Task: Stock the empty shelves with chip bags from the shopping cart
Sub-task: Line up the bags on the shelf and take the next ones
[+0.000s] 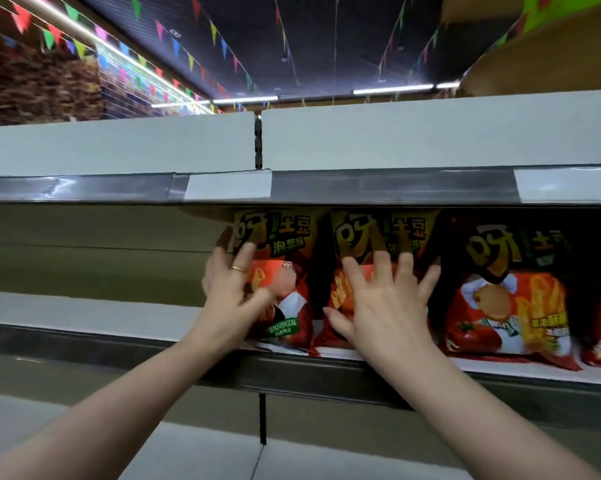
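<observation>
Both my arms reached up and forward to the middle shelf (119, 308). My left hand (229, 292) lay against the leftmost chip bag (285, 271) – fingers fairly straight over its upper left corner, thumb across its front, a ring (238, 269) on one finger. My right hand (385, 306) pressed flat on the second bag (361, 233), fingers spread and open, gripping nothing. Both bags stood upright on the shelf, a third bag (506, 306) beside them.
</observation>
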Demonstrator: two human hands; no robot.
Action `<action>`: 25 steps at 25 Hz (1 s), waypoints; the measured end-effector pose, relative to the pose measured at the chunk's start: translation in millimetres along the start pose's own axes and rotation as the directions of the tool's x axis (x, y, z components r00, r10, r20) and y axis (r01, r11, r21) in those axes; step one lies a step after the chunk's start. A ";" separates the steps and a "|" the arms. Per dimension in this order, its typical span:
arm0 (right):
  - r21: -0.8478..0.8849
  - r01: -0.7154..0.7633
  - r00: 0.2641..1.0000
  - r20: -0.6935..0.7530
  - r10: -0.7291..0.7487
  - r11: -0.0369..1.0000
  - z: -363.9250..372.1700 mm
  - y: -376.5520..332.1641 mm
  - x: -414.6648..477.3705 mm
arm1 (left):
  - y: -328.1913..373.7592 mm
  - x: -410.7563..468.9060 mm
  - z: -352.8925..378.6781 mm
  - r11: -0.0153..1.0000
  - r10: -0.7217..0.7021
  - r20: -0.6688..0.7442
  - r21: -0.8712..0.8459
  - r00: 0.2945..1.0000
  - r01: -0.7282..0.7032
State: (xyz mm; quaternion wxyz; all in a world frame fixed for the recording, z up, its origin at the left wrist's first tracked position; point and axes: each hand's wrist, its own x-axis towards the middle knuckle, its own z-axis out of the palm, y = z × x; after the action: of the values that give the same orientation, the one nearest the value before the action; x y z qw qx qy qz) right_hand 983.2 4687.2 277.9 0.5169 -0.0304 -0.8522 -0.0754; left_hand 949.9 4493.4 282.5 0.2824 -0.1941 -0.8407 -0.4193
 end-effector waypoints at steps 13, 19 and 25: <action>-0.005 0.158 0.987 -0.012 -0.158 0.987 9.3 28.9 6.2 | 17.5 20.2 26.4 0.729 -0.007 0.186 0.674 0.983 -0.122; -0.041 0.151 0.989 0.000 -0.151 0.988 3.4 27.3 -1.0 | 25.1 9.8 20.7 0.771 -0.005 0.143 0.631 0.990 -0.087; 0.104 0.232 0.957 -0.201 -0.208 0.967 -19.1 20.7 -1.1 | 38.7 -17.1 26.2 0.816 0.157 0.044 0.557 0.987 -0.154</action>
State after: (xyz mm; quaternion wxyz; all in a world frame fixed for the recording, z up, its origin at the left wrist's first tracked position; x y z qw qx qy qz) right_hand 1003.1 4704.6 287.7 0.5845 0.1048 -0.8005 -0.0807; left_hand 976.6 4535.4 281.8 0.3616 -0.1703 -0.9072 -0.1315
